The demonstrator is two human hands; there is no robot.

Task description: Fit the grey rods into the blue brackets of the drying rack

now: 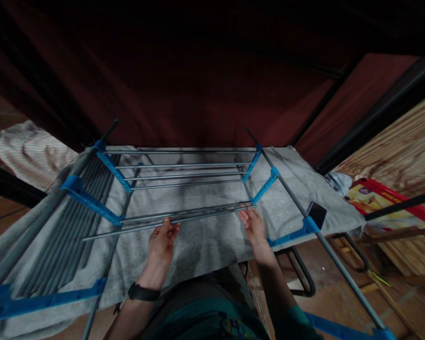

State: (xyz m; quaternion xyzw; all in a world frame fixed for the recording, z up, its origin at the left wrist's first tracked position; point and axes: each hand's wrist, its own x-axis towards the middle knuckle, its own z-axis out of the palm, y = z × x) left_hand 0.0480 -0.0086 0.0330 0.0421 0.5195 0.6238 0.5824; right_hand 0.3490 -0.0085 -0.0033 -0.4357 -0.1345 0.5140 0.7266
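A metal drying rack [184, 166] with grey rods and blue plastic joints stands in front of me. A grey towel [201, 241] lies spread beneath its rods. My left hand [163, 241] curls its fingers round the nearest bundle of grey rods [198, 213] from below. My right hand [254, 225] lies further right, fingers stretched towards the same rods' end near a blue joint [265, 186]. A black band sits on my left wrist.
A folded wing of rods [67, 226] hangs at the left. A red and yellow package [382, 200] lies on wooden boards at the right. A dark red curtain fills the background. A small dark clip [316, 213] sits on the rack's right rail.
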